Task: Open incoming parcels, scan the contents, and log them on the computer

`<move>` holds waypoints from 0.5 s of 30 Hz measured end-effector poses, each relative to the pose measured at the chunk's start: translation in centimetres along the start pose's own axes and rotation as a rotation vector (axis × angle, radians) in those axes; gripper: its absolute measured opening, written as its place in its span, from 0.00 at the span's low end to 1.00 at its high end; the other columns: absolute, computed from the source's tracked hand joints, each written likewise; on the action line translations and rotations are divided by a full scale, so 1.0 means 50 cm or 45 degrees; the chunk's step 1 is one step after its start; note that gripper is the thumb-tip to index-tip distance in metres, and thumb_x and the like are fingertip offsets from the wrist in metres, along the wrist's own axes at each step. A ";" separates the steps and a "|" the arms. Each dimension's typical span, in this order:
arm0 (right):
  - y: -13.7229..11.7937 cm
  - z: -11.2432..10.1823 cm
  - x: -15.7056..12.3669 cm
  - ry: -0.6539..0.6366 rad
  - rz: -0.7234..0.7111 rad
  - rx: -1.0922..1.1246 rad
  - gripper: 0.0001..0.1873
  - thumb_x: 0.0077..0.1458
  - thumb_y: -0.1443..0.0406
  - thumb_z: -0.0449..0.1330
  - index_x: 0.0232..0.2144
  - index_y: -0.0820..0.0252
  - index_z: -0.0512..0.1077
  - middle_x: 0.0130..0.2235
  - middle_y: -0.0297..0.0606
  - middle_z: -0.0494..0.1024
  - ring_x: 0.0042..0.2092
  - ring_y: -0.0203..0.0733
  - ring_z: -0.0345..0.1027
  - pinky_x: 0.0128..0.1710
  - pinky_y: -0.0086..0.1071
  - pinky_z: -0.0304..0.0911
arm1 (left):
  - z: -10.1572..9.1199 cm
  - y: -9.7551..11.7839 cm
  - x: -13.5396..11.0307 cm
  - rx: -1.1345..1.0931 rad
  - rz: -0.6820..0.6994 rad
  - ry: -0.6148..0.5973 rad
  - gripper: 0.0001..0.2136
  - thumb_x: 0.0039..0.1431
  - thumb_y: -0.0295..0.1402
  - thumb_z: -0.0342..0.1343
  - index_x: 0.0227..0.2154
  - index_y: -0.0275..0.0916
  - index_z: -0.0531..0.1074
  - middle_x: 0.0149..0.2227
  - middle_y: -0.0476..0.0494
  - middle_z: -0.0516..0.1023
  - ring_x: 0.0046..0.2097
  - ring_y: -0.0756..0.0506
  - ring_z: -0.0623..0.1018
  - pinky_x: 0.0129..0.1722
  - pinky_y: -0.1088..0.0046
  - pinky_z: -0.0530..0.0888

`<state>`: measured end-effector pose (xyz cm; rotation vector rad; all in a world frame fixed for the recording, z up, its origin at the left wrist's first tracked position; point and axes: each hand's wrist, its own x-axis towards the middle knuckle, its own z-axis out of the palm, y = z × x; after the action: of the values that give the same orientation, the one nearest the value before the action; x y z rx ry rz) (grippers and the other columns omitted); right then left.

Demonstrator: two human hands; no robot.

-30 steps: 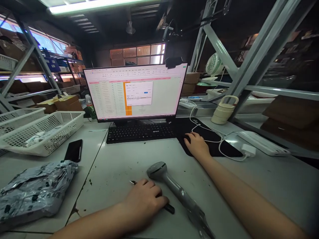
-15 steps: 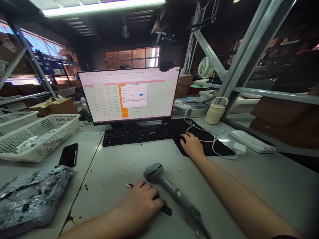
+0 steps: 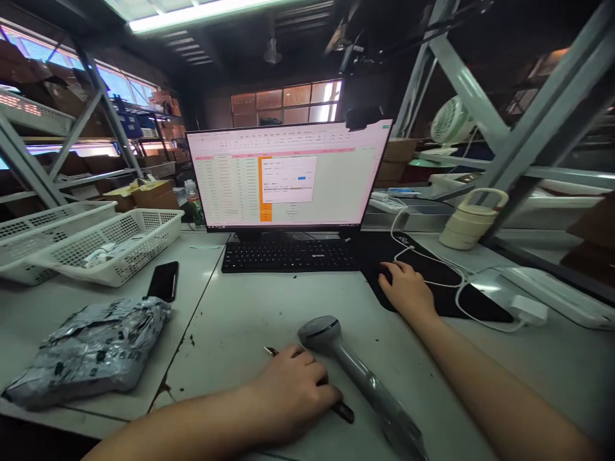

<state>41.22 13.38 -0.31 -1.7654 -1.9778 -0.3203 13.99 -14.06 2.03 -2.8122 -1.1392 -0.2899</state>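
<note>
Bench (image 3: 250, 314), grey, stained: carries all items.
Monitor (image 3: 288, 173), spreadsheet lit: beyond both sets of fingers.
Keyboard (image 3: 291, 255): ahead of the left fingers.
Black mouse pad (image 3: 461, 302): under the right hand (image 3: 408, 288). Fingers curved downward; whether they grip anything cannot be told.
Barcode scanner (image 3: 355, 371): lying just right of the left hand (image 3: 293, 394).
Slim black-handled tool (image 3: 344, 413): left fingers clenched over it, metal tip protruding beyond them.

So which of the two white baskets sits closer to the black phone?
The right-hand basket, holding pale packets; the other basket lies farther left behind it.
</note>
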 end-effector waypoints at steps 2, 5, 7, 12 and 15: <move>0.002 0.004 0.003 -0.004 0.004 -0.006 0.26 0.64 0.58 0.51 0.59 0.63 0.74 0.61 0.53 0.72 0.52 0.59 0.71 0.50 0.47 0.67 | 0.001 -0.002 0.001 0.020 0.006 0.011 0.10 0.70 0.31 0.52 0.50 0.43 0.74 0.36 0.46 0.75 0.41 0.44 0.74 0.45 0.65 0.65; 0.002 0.006 0.005 -0.015 0.007 -0.020 0.27 0.64 0.58 0.51 0.59 0.66 0.73 0.61 0.54 0.72 0.52 0.60 0.71 0.51 0.48 0.67 | 0.004 -0.003 0.001 0.035 0.031 0.037 0.11 0.69 0.30 0.52 0.50 0.43 0.74 0.35 0.47 0.74 0.38 0.44 0.74 0.41 0.65 0.65; 0.001 0.005 0.006 -0.017 -0.005 -0.023 0.27 0.63 0.59 0.51 0.58 0.70 0.73 0.60 0.57 0.72 0.53 0.61 0.70 0.52 0.48 0.66 | 0.006 -0.004 0.000 0.039 0.052 0.060 0.11 0.68 0.30 0.53 0.50 0.42 0.74 0.34 0.47 0.74 0.37 0.45 0.73 0.39 0.65 0.64; -0.004 -0.005 0.006 -0.066 0.036 0.003 0.27 0.62 0.59 0.52 0.56 0.74 0.71 0.56 0.59 0.75 0.52 0.60 0.71 0.51 0.46 0.66 | 0.008 -0.005 0.000 0.040 0.090 0.082 0.10 0.68 0.31 0.53 0.50 0.43 0.74 0.34 0.48 0.74 0.36 0.45 0.73 0.38 0.64 0.63; -0.005 -0.008 0.005 -0.076 0.046 0.013 0.29 0.63 0.58 0.51 0.59 0.73 0.69 0.57 0.58 0.73 0.53 0.61 0.70 0.51 0.46 0.65 | 0.009 -0.006 0.000 0.047 0.088 0.090 0.10 0.69 0.31 0.53 0.50 0.43 0.74 0.34 0.49 0.74 0.35 0.45 0.72 0.38 0.64 0.62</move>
<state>41.04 13.39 0.18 -1.8216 -1.9828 -0.2480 13.83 -13.79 1.57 -2.7785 -1.0200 -0.3557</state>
